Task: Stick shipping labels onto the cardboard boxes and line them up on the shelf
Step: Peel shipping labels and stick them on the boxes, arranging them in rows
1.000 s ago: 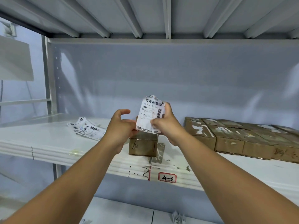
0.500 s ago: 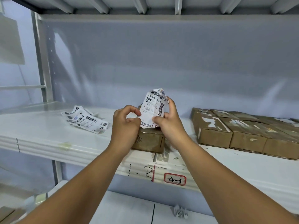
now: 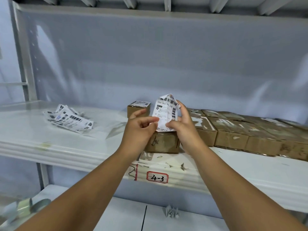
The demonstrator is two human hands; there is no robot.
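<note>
Both hands up in front of the shelf [image 3: 50, 147], on one shipping label [image 3: 165, 112]: left hand [image 3: 140, 125] pinches its lower left corner, fingers curled; right hand [image 3: 181, 125] pinches the lower right edge, fingers up behind the paper. Label is off any box, upright, top curled over
Directly under the hands: plain cardboard box [image 3: 163, 144] near the shelf's front edge, black scribble on its front, unreadable. Hands and label hide its top
Behind it, by the back wall: small box [image 3: 138, 108] with a label already on top
Right: row of boxes [image 3: 233, 135] side by side, tops scuffed with white residue
Left: loose pile of labels [image 3: 68, 119], barcodes up
Readable: "050-050" and "220" on the held label; rest too small. Shelf edge has a red-framed tag [image 3: 157, 177] reading "4-3", with paper scraps above it
Lower shelf: tape rolls [image 3: 25, 207] far left, blurred; crumpled paper [image 3: 171, 212] centre
</note>
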